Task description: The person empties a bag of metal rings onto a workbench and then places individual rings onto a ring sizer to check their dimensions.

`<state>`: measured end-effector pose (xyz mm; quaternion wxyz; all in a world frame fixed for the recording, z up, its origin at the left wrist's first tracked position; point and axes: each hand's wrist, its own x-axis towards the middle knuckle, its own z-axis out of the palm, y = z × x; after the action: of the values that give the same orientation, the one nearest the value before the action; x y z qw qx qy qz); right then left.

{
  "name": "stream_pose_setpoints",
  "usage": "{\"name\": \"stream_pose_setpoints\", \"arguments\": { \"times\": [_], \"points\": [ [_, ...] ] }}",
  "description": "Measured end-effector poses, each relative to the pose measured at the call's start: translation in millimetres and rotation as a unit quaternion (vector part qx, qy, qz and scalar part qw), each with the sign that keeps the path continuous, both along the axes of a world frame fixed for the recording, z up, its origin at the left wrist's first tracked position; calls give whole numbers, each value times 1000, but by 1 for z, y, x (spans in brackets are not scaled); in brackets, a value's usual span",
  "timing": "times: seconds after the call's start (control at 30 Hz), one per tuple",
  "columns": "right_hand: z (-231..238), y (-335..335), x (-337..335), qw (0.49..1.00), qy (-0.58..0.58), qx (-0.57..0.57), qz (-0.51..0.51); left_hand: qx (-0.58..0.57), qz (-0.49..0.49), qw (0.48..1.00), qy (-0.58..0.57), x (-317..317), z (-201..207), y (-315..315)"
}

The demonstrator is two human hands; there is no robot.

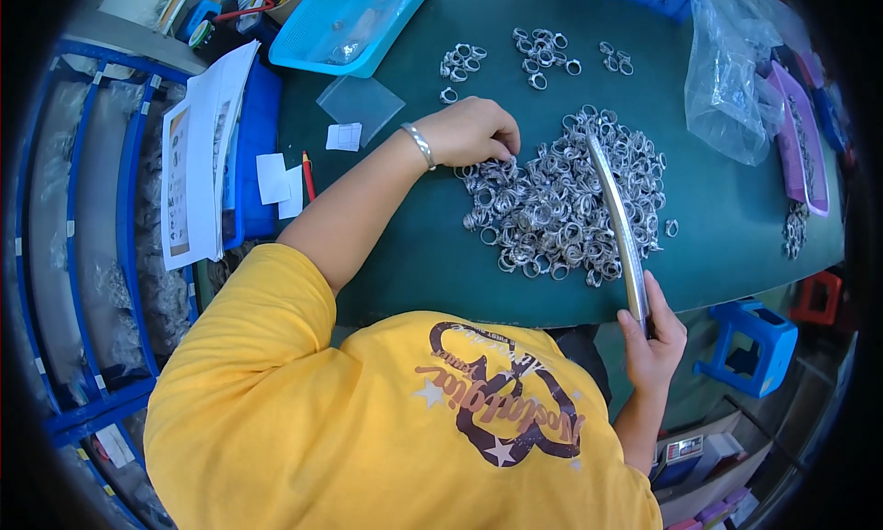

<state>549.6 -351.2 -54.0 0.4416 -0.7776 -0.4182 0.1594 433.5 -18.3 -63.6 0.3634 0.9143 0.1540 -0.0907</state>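
Observation:
A large heap of silver metal rings (552,199) lies on the green tabletop. My left hand (474,131), with a silver bangle at its wrist, is over the heap's upper left edge. Its fingers are curled and pressed together; what is between the fingertips is too small to make out. Closed around the lower end of a long tapered metal rod (618,213) is my right hand (655,339), near the table's front edge. The rod slants up across the right part of the heap. One loose ring (671,227) rests right of it.
Small ring groups (541,51) lie at the back. Left are a light-blue basket (363,68), a plastic bag (363,105), paper slips, a red pen (308,175) and a blue bin (250,162). Right are clear plastic (727,88) and a pink basket (796,139); a blue stool (754,351) stands below.

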Motion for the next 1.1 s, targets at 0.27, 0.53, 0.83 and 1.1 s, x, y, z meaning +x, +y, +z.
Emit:
{"name": "stream_pose_setpoints", "arguments": {
  "times": [0.27, 0.53, 0.83, 1.1],
  "points": [
    [-1, 0, -4, 1000, 8, -6, 5, 44, 106, 987, -116, -17, -4, -25],
    [2, 7, -9, 998, -6, -5, 69, -626, 300, 702, -160, -25, -3, -39],
    [4, 16, -10, 992, -55, 31, 108, -606, 265, 725, -194, -24, -3, -56],
    [5, 23, -7, 982, -80, 71, 157, -500, 103, 827, -237, -20, -5, -84]
  ]
}}
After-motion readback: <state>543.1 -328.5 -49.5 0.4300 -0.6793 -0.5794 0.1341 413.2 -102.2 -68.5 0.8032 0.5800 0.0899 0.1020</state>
